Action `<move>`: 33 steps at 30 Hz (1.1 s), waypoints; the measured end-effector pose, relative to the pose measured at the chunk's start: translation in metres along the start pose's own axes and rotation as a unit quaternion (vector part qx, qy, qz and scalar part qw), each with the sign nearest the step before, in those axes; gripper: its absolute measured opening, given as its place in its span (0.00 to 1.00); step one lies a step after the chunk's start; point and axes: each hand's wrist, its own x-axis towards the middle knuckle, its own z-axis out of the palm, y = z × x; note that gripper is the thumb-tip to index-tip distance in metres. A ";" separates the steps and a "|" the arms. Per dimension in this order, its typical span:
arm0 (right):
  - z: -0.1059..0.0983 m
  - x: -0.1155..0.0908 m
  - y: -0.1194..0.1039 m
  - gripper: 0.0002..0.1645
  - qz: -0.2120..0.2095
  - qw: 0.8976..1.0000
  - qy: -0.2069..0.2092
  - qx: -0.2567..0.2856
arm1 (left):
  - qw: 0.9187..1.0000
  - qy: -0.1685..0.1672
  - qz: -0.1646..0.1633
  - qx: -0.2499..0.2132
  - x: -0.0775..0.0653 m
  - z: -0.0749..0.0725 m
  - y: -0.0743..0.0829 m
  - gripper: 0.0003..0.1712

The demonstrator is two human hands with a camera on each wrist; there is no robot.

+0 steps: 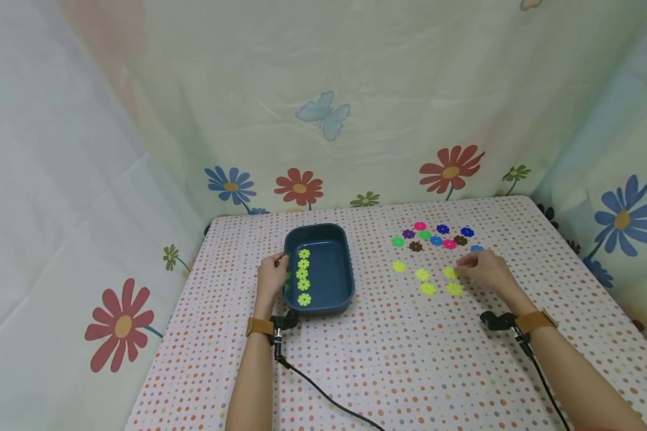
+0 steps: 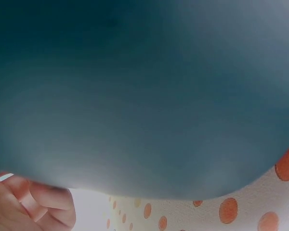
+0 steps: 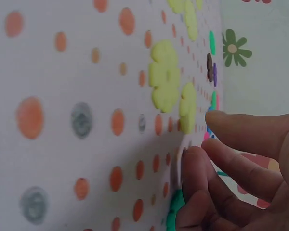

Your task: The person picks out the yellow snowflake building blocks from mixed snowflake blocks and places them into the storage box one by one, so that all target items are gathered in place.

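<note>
A dark blue tray [image 1: 329,302] stands on the table, with several yellow-green flower-shaped pieces [image 1: 304,273] in a column along its left side. My left hand [image 1: 271,278] holds the tray's left rim; in the left wrist view its curled fingers [image 2: 53,202] show beneath the tray wall, partly hidden. On the right, my right hand [image 1: 487,272] is low over the table beside a yellow flower piece [image 1: 450,273]. Thumb and forefinger are apart in the right wrist view, close to that yellow piece [image 3: 187,108], with nothing seen between them.
Other yellow flower pieces [image 1: 428,289] lie left of and nearer than the right hand. Behind them is a loose group of pink, purple, green, brown and blue flower pieces [image 1: 425,235]. A cable [image 1: 323,392] trails from the left wrist across the dotted tablecloth. A flowered curtain [image 1: 323,72] stands behind.
</note>
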 end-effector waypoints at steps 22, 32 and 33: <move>0.013 -0.001 -0.005 0.21 -0.014 1.000 0.005 -0.010 | 1.000 0.003 -0.009 0.007 0.000 0.001 0.001 0.24; 0.010 0.001 -0.008 0.13 0.001 1.000 0.003 0.015 | 1.000 0.003 -0.004 0.004 -0.001 0.000 0.001 0.24; 0.009 0.001 -0.008 0.14 0.003 1.000 0.001 0.019 | 1.000 0.004 -0.003 0.004 -0.001 0.000 0.001 0.23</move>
